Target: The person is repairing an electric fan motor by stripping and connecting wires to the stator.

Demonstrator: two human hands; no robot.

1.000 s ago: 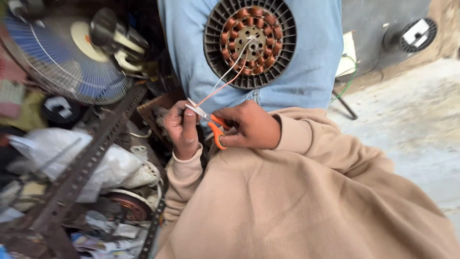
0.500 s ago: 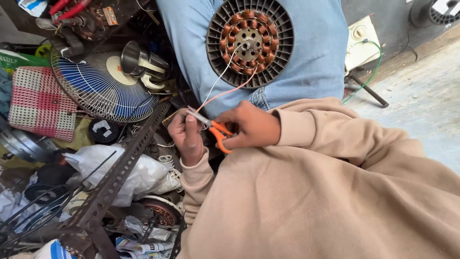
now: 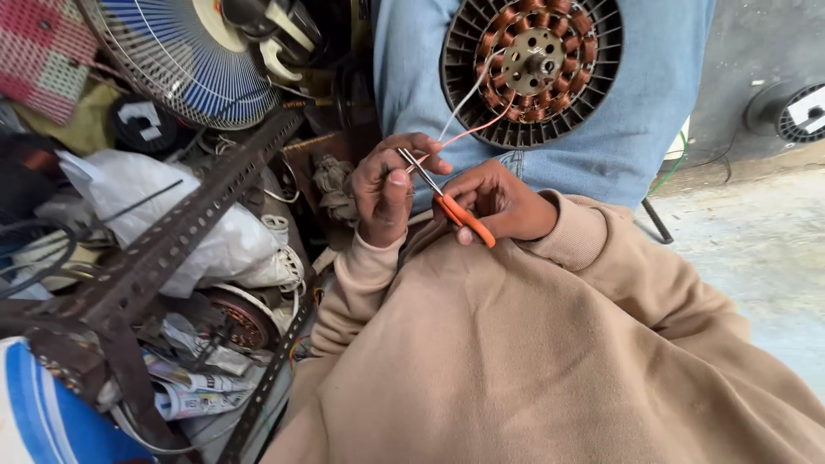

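A round black motor stator (image 3: 531, 64) with copper windings rests on blue denim (image 3: 619, 146). A white wire and a reddish wire (image 3: 468, 129) run from it down to my left hand (image 3: 385, 191), which pinches their ends between thumb and fingers. My right hand (image 3: 503, 204) grips small orange-handled cutters (image 3: 447, 204). Their metal jaws point up-left and meet the wire ends at my left fingertips. Tan sleeves (image 3: 516, 344) cover both my arms and fill the lower frame.
On the left lies a heap of junk: a blue fan in a wire guard (image 3: 185, 60), a perforated steel angle bar (image 3: 185, 232), white plastic bags (image 3: 206, 236), a second small rotor (image 3: 236, 318), papers and cables. Grey concrete floor (image 3: 756, 249) lies to the right, with another round part (image 3: 795, 112).
The view has moved in closer and the hands sit lower in the frame. The cutters' jaws have come up to the wire ends that my left hand holds.
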